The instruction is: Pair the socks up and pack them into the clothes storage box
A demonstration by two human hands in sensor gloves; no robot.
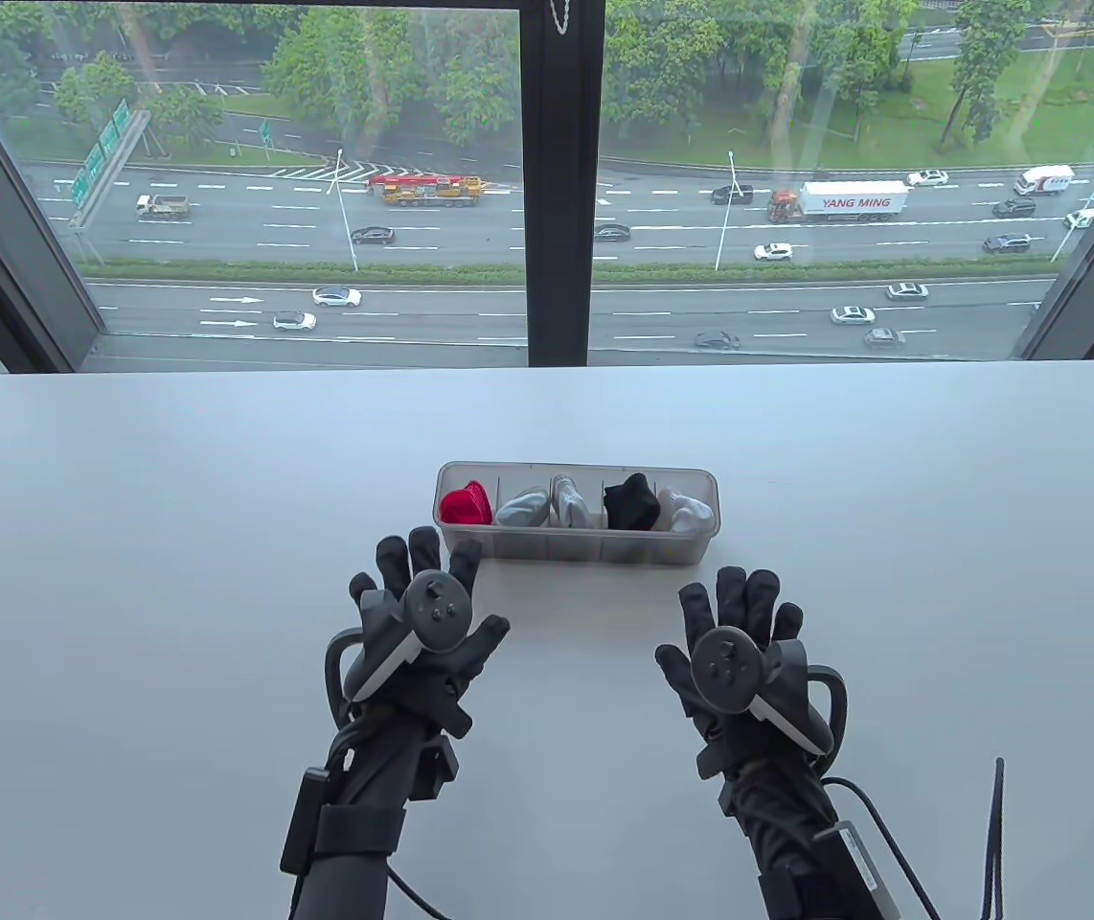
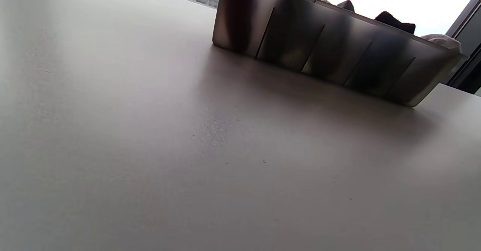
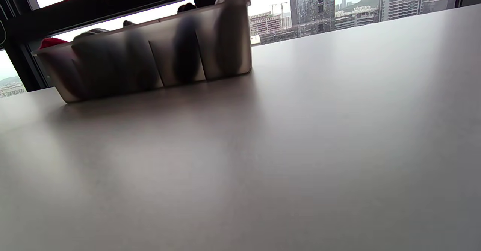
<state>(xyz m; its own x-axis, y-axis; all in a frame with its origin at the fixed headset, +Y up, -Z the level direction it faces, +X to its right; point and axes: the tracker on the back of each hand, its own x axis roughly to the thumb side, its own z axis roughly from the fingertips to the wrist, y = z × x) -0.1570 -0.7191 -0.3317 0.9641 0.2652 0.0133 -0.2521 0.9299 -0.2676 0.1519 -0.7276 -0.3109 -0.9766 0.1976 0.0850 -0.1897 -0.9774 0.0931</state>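
The clothes storage box point(image 1: 576, 546) sits near the middle of the white surface point(image 1: 125, 575), long side running left to right, split into five compartments. From my table view I read them left to right: a red sock bundle point(image 1: 467, 506), a grey sock bundle point(image 1: 523, 508), a grey-and-white bundle point(image 1: 571, 500), a black sock bundle point(image 1: 631, 502), and a white sock bundle point(image 1: 685, 511) at the right end. Each bundle sits inside its own compartment, and their tops show over the frosted wall in both wrist views.

My left hand point(image 1: 422, 623) lies flat on the surface just near of the box's left end, grip spread, fingers straight and holding nothing; its fingertips point(image 1: 467, 554) are just beside the near wall, though I cannot tell whether they touch it. My right hand point(image 1: 739, 652) lies flat just near of the box's right end, grip spread and empty too, apart from the box. Behind the surface's far edge a window point(image 1: 547, 182) looks down on a highway with traffic.
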